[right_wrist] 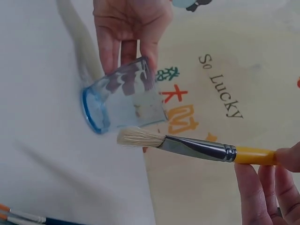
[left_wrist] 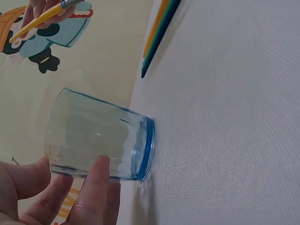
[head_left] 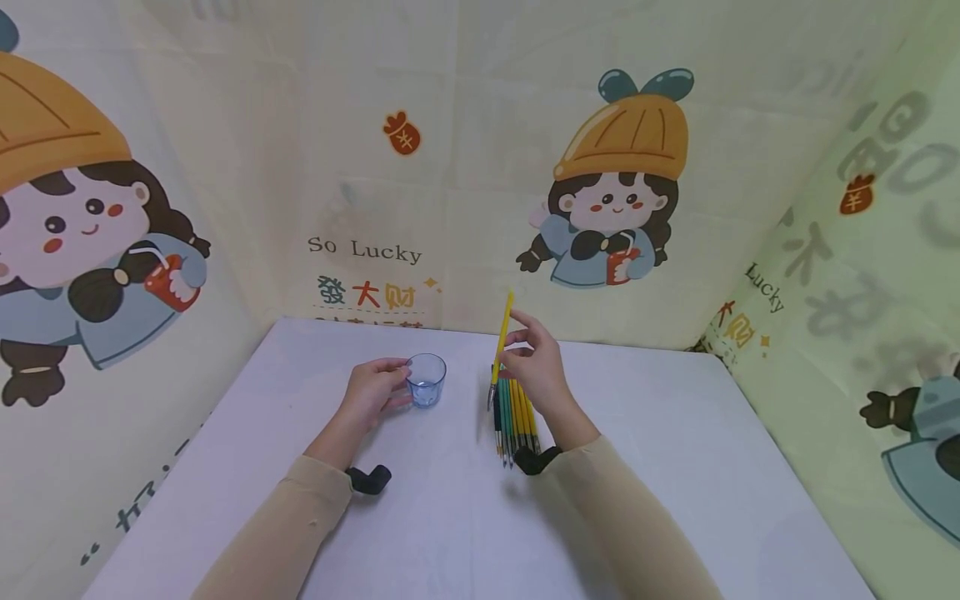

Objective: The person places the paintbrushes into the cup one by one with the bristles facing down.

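Note:
My left hand [head_left: 372, 390] holds a clear bluish drinking glass [head_left: 426, 383] by its side, thumb near the rim and fingers along the wall. The glass stands upright with its thick blue base [left_wrist: 148, 149] at the white tabletop, and nothing shows inside it. To its right, my right hand [head_left: 538, 367] pinches a paintbrush [head_left: 502, 342] by its yellow handle. Pale bristles [right_wrist: 139, 138] and a silver ferrule [right_wrist: 199, 147] point downward, the handle end up. In the right wrist view the bristles overlap the glass's edge.
Several more paintbrushes [head_left: 517, 417] with yellow, green and dark handles lie side by side below my right hand, bristles toward me. A printed cloth [head_left: 465, 208] with cartoon figures walls the table [head_left: 435, 517] at the back and both sides.

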Available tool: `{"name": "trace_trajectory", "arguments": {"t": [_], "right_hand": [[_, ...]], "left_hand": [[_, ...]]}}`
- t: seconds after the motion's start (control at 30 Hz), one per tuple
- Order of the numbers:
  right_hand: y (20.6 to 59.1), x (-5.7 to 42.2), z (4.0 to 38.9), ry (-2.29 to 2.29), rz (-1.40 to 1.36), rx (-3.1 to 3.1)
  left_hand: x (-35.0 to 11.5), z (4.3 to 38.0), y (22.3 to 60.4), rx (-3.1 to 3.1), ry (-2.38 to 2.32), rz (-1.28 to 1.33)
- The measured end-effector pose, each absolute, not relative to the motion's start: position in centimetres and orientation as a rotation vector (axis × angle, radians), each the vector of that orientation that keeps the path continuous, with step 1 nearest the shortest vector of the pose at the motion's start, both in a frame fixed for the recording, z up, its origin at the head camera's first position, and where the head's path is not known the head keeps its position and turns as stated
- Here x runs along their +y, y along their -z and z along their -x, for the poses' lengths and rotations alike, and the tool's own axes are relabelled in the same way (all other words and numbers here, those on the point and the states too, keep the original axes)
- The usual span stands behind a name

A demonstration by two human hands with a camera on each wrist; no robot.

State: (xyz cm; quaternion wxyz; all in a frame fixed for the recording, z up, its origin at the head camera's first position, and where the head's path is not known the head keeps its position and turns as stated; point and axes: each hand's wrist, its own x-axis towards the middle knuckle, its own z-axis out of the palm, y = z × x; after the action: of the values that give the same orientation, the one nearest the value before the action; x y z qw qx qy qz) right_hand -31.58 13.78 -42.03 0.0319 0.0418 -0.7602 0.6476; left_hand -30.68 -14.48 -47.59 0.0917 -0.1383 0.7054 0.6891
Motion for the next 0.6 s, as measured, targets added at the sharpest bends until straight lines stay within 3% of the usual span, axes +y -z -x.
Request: {"name": "trace_trajectory", "arguments": {"t": [0.6], "right_hand": [[40.0,9.4,32.5,-1.960,-0.321,-2.173]], "left_hand": [[-14.5,30.9,47.8,2.068,-2.085,0.381]]}}
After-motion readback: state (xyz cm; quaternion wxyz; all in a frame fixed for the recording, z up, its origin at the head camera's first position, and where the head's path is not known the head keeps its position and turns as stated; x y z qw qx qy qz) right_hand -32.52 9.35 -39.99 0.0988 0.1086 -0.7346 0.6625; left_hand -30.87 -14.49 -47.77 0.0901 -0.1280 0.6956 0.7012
